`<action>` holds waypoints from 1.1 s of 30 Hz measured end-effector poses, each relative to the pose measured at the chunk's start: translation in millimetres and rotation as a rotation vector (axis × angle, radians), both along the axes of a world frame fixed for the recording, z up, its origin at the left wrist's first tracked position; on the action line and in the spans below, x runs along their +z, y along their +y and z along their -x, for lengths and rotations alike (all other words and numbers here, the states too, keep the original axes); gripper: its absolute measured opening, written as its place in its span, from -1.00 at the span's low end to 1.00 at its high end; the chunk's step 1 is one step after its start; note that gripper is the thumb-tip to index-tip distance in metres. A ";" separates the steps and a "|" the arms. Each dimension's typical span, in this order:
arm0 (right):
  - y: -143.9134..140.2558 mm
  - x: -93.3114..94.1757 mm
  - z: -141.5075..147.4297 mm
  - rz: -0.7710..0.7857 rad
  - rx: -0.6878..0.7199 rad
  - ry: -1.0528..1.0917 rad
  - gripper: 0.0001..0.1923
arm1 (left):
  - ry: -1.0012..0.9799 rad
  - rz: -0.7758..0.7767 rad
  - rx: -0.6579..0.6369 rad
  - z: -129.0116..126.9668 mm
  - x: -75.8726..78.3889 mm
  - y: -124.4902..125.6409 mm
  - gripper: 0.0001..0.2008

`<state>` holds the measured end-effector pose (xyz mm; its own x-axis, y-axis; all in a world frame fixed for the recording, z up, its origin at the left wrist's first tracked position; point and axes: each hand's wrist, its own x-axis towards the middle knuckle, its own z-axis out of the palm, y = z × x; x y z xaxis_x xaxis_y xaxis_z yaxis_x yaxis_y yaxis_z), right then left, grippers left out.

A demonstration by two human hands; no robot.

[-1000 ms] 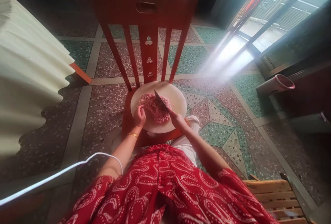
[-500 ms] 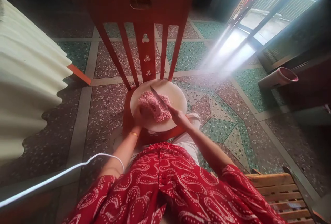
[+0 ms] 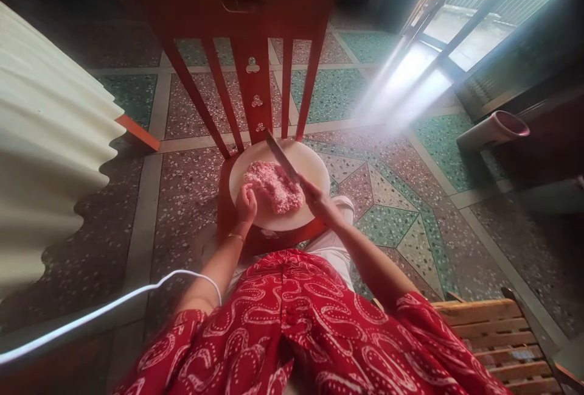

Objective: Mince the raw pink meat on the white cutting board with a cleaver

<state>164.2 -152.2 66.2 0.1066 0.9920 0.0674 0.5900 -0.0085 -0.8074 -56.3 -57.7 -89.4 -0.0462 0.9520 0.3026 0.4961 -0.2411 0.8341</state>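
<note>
A flat mass of pink minced meat point(image 3: 274, 188) lies on a round, pale cutting board point(image 3: 314, 167). My right hand point(image 3: 318, 201) is closed around the handle of a knife point(image 3: 283, 159). The blade points up and left, held above the board's far part and the meat's right edge. At the board's left rim is my left hand point(image 3: 247, 203), its fingers curled in beside the meat, with nothing visible in them. Whether the left fingertips touch the meat I cannot tell.
The board rests on the seat of a red-brown wooden chair point(image 3: 225, 191), its slatted back standing beyond. A pale pleated cloth point(image 3: 50, 139) hangs at left. A white cable point(image 3: 104, 308) crosses by my left forearm. At right are a bin point(image 3: 493, 132) and a slatted wooden seat point(image 3: 497, 328).
The knife has risen off the meat, and its tip is further toward the chair back. My left hand has drawn up from the meat's left side, its fingers now curled.
</note>
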 end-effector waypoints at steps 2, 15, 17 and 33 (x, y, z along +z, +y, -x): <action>5.4 15.2 -0.5 -0.113 -0.035 0.038 -0.50 | 0.005 -0.004 0.027 -1.3 -0.7 0.2 -0.74; 6.1 11.7 0.5 -0.129 0.013 0.015 -0.52 | 0.011 0.005 0.034 -0.5 -2.1 1.3 -0.73; 9.1 11.5 2.0 -0.199 0.002 0.017 -0.50 | 0.008 0.001 0.044 -1.3 -2.0 1.3 -0.73; 14.4 -20.3 -6.8 0.038 0.088 -0.089 -0.56 | 0.003 0.018 0.031 2.2 -1.8 0.9 -0.73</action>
